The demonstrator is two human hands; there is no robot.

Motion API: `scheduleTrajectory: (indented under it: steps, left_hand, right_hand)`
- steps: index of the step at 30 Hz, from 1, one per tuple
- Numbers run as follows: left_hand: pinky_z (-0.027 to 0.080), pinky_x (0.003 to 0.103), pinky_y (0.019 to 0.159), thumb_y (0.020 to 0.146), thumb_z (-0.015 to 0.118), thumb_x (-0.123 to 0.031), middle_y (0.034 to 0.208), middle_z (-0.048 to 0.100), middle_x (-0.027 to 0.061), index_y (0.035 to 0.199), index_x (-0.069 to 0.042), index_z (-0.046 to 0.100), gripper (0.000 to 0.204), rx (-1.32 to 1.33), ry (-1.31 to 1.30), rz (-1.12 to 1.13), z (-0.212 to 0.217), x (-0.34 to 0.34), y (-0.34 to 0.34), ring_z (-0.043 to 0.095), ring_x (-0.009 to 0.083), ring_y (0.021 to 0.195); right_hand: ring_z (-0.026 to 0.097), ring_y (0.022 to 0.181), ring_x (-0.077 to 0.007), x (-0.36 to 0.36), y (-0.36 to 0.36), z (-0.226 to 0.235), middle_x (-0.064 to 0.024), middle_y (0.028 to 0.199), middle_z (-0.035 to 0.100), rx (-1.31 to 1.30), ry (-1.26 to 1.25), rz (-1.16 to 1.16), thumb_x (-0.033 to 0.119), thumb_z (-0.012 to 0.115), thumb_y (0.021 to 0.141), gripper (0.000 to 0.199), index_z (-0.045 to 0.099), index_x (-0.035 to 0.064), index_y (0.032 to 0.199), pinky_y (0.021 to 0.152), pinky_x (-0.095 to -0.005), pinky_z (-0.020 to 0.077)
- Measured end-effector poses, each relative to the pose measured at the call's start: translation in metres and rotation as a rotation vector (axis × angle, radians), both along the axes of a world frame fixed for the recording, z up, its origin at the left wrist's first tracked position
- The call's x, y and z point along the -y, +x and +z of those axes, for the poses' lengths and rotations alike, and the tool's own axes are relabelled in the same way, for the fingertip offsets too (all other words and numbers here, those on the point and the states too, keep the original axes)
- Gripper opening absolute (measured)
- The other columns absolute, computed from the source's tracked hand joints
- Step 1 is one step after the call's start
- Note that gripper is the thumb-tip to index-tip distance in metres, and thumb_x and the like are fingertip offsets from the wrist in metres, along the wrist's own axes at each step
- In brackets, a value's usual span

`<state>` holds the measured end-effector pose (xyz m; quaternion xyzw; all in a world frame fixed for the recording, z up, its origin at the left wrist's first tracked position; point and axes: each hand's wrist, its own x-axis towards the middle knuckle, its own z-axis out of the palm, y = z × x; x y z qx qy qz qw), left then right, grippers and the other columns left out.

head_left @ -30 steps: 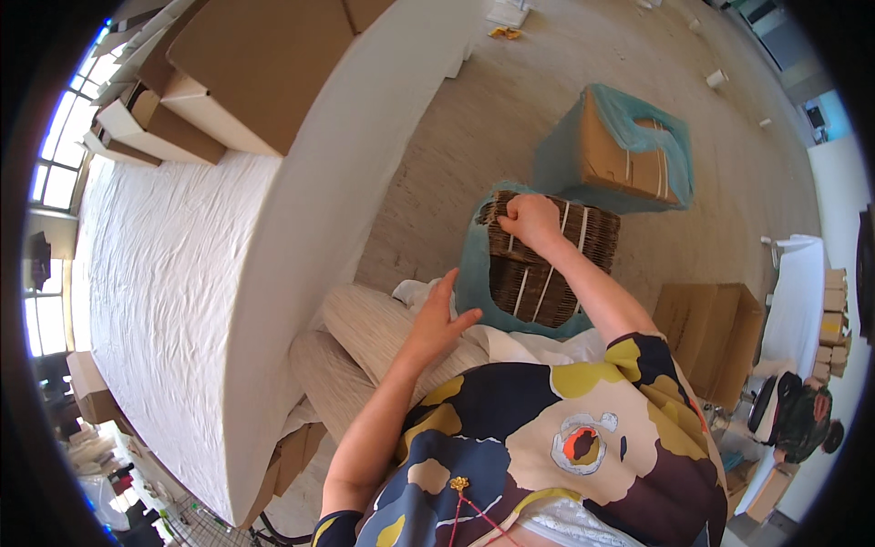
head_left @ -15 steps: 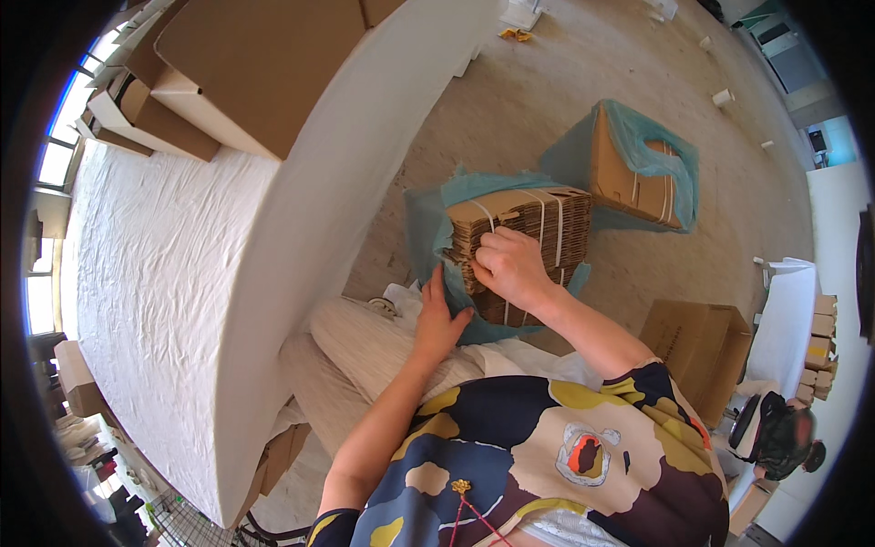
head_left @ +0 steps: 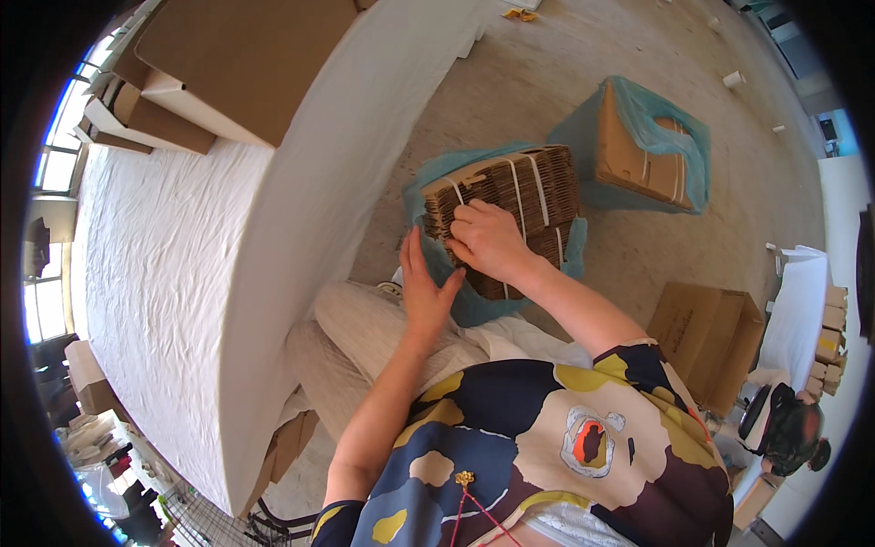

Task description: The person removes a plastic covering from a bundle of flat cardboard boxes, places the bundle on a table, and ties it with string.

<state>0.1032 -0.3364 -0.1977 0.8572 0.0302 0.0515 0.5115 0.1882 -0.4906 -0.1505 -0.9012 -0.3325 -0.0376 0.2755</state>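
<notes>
Your right hand (head_left: 488, 242) grips the strapped cardboard bundle (head_left: 510, 196) from its near edge; left hand (head_left: 427, 290) lies flat and open just beside it, probably touching the blue plastic wrap (head_left: 456, 296).

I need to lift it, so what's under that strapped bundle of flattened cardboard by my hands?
A blue plastic bag lies under the cardboard bundle, showing around its edges. Whatever sits beneath the bag is covered by the bundle, the right hand and the left hand.

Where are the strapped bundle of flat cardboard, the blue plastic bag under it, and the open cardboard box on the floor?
Strapped cardboard bundle (head_left: 529, 187): head view, on its ribbed top face.
Blue plastic bag (head_left: 474, 305): head view, on the fold below the bundle.
Open cardboard box (head_left: 706, 342): head view, on its side wall.
</notes>
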Motion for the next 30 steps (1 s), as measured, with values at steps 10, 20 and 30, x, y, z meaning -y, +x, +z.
scheduleTrajectory:
  steps: [10,20,30]
  left_hand:
    - [0.042,0.046,0.103,0.077,0.073,-0.014,0.141,0.038,0.0245,0.148,0.001,0.03,0.084,-0.12,0.012,0.132,-0.027,-0.021,0.013,0.047,0.0424,0.126]
    - [0.045,0.047,0.099,0.075,0.063,-0.004,0.124,0.058,0.0272,0.148,0.001,0.031,0.079,-0.388,-0.108,0.104,-0.093,-0.069,0.013,0.056,0.0462,0.115]
    - [0.055,0.046,0.079,0.08,0.067,-0.01,0.113,0.065,0.0181,0.126,-0.005,0.057,0.048,-0.499,0.829,-0.018,-0.047,-0.056,0.006,0.064,0.0356,0.104]
  right_hand:
    - [0.058,0.093,-0.0256,-0.049,0.011,-0.027,-0.0055,0.089,0.06,-0.071,-0.05,0.104,0.019,0.069,0.081,0.014,0.07,0.0047,0.078,0.08,-0.0398,0.0504]
    - [0.059,0.092,-0.0289,-0.075,0.012,-0.04,-0.0058,0.098,0.059,-0.149,-0.053,0.151,0.019,0.069,0.082,0.015,0.07,0.0038,0.081,0.078,-0.0416,0.0523]
    - [0.065,0.086,-0.0356,-0.013,0.063,-0.034,-0.0124,0.091,0.066,-0.181,0.182,-0.25,0.015,0.065,0.082,0.011,0.07,0.0065,0.087,0.076,-0.045,0.0525]
